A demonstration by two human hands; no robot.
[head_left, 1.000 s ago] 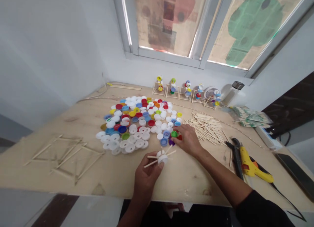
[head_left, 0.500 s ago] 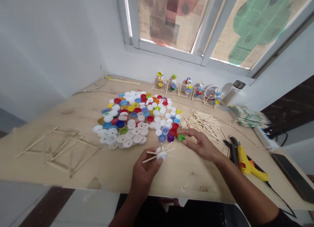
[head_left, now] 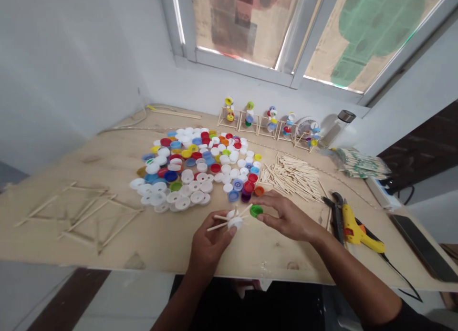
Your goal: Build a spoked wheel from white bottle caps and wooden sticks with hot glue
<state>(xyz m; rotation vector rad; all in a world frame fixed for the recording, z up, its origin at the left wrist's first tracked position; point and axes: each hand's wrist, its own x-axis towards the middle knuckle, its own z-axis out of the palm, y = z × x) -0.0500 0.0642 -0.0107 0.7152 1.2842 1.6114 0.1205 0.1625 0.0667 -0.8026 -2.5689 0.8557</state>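
My left hand (head_left: 210,238) grips a small hub of white bottle caps (head_left: 234,221) between thumb and fingers. Several short wooden sticks jut out from this hub like spokes. Just to its right, my right hand (head_left: 286,214) has a green bottle cap (head_left: 256,211) at its fingertips, thumb on the near side and fingers on the far side. An orange cap (head_left: 259,191) lies beyond those fingers. Left of it spreads a large pile of bottle caps (head_left: 189,164), mostly white with some red, blue and yellow.
Loose wooden sticks (head_left: 293,176) are heaped behind my right hand. A yellow glue gun (head_left: 358,231), a dark phone (head_left: 422,245) and a bottle (head_left: 338,127) stand or lie at the right. Stick frames (head_left: 86,212) rest at the left; several small cap wheels (head_left: 249,118) line the back.
My right hand has drawn the green cap toward me, away from the pile and closer to the hub. The orange cap now shows. My view has shifted slightly.
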